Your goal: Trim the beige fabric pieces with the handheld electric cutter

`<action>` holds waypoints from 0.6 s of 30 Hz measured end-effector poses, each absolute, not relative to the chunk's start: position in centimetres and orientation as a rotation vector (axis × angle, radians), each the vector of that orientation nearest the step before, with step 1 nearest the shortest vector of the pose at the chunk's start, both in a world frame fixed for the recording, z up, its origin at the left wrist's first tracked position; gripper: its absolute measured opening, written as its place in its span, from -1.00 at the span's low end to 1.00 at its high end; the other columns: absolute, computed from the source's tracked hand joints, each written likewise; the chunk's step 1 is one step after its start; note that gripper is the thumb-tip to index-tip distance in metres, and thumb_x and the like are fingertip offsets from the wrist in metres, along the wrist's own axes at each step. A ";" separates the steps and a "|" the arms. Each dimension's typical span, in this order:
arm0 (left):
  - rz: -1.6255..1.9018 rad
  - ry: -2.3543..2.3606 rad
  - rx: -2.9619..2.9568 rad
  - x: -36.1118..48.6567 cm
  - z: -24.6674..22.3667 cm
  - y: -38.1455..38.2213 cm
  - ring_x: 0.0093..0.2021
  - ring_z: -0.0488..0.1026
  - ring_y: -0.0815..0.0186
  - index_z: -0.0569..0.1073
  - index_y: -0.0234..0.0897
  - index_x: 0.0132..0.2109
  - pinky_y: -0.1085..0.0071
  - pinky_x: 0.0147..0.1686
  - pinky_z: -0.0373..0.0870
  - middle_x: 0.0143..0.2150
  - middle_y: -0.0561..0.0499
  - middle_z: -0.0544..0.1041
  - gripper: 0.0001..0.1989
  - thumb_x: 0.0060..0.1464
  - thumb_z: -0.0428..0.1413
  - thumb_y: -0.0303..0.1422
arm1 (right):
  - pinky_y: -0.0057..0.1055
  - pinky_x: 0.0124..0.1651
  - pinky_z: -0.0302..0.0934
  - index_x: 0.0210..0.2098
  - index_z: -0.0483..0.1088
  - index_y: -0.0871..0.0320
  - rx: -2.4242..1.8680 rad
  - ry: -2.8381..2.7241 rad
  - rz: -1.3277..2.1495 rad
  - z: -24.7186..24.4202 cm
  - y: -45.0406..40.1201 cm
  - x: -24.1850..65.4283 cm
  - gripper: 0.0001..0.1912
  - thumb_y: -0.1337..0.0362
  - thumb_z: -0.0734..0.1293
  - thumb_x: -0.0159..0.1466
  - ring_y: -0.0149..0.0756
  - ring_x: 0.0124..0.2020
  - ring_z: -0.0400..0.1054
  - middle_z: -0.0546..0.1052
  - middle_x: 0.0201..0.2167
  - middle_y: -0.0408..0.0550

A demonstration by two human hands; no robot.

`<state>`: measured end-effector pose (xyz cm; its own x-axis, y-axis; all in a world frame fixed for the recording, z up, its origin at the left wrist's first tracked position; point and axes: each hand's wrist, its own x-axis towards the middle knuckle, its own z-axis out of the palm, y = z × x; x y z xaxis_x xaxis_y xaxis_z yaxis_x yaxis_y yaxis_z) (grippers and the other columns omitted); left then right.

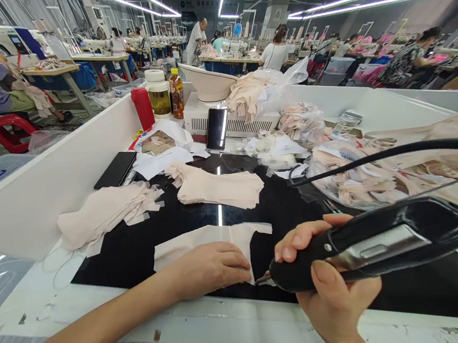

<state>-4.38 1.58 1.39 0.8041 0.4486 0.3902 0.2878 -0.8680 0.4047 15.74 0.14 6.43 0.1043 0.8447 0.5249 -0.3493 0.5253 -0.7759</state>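
My right hand (330,287) is wrapped around a black corded handheld power tool (382,244) with a silver strip along its side. Its thin metal tip reaches the right edge of a beige fabric piece (180,246); whether it touches the cloth I cannot tell. Across that fabric lies my left hand (215,265), palm down with the fingers stretched out, close to the tip. Beyond it on the black mat (167,215) are a stack of beige fabric pieces (218,186) and, at the left, another beige stack (106,213) with thin strips at its ends.
A black cable (382,159) hangs across the right side. Behind the mat stand a phone (216,128), a red tumbler (143,108), a jar (158,94) and a bottle (176,94). Bagged fabric pieces (350,173) lie at right. White side walls (67,185) border the table.
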 end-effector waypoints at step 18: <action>0.706 0.517 2.685 -4.4 1.2 1.8 0.05 0.56 0.21 0.60 -0.35 0.03 0.35 0.18 0.44 -0.02 -0.11 0.66 -0.79 0.46 0.06 -0.44 | -0.37 -0.37 0.44 0.08 0.40 -0.01 -0.548 -1.124 0.967 6.3 0.2 15.6 -0.63 0.25 0.50 0.32 -0.37 -0.43 0.44 0.51 -0.33 -0.19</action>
